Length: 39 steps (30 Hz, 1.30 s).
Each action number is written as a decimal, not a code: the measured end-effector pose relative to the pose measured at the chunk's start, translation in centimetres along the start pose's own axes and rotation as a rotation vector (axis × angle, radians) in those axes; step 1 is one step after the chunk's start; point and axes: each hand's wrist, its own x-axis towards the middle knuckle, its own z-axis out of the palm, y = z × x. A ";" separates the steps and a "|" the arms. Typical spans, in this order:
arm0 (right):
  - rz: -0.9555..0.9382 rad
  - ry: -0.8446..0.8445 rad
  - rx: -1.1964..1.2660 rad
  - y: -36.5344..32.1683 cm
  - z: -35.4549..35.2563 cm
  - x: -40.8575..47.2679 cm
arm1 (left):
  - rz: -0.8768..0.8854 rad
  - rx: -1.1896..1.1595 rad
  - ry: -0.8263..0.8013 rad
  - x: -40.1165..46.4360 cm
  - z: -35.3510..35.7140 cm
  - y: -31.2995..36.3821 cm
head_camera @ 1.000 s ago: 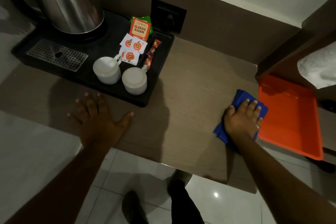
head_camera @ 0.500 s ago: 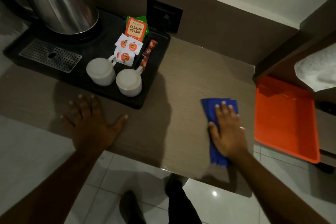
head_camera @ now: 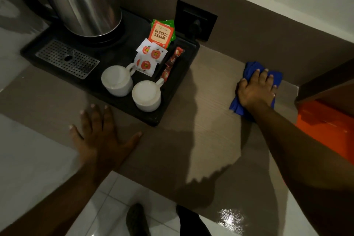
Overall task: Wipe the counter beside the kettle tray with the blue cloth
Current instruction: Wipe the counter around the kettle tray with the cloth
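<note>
Flat right hand (head_camera: 255,91) presses the blue cloth (head_camera: 276,78) far along the table (head_camera: 210,101), left hand (head_camera: 101,136) splayed empty; firm overlapping strokes advised

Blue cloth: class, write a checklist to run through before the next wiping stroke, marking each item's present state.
1. The right hand presses on the blue cloth: ok.
2. The blue cloth lies on the counter, apart from the tray: ok.
3. The left hand lies flat on the counter, off the cups: ok.
4. The counter between blue cloth and tray is bare: ok.
5. The blue cloth is damp enough: cannot tell.
</note>
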 end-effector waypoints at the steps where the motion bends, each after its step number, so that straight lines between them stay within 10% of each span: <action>1: 0.004 -0.010 0.001 -0.7 0.0 -0.5 | 0.004 -0.001 0.000 0.0 0.0 0.0; 7: -0.463 -0.043 0.101 -9.4 1.9 -8.8 | 0.000 -0.038 0.029 -0.2 -0.1 0.2; 12: -0.813 -0.100 -0.063 -3.3 1.7 -9.0 | 0.010 -0.033 0.044 -0.4 -0.4 0.3; 22: -0.094 0.030 0.071 -7.1 1.3 -5.4 | 0.032 -0.078 0.092 -0.4 0.0 0.2; 29: -0.373 0.006 0.063 -11.4 4.9 -22.7 | 0.078 -0.120 0.132 -0.7 0.3 -0.1; 33: -0.588 -0.028 0.039 -4.6 5.0 -27.8 | 0.088 -0.117 0.111 -0.8 0.1 -0.2; 39: -0.142 -0.035 0.056 11.3 3.4 -30.1 | 0.113 -0.118 0.099 -0.9 -0.1 -0.2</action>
